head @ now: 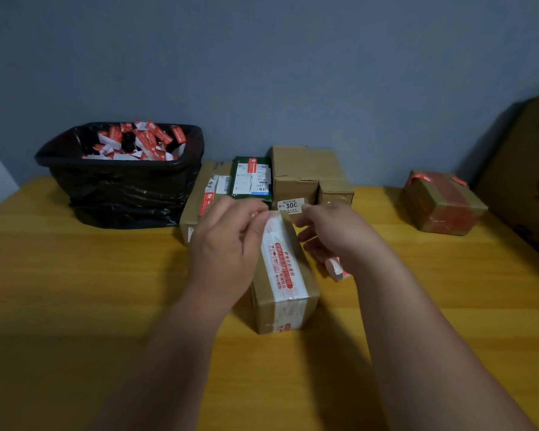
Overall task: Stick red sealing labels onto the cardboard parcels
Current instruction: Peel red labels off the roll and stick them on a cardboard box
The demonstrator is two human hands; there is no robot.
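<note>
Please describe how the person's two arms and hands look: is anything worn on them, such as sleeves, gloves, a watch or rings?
Both arms are bare from the frame's lower edge up to the hands; no sleeves show. The left hand and the right hand wear no gloves. No watch, bracelet or ring is visible on either, though the picture is somewhat blurred.

Small brown cardboard parcel (285,275) on yellow table, white-and-red printed tape lengthwise over top; curled label (335,266) beside right.
</note>
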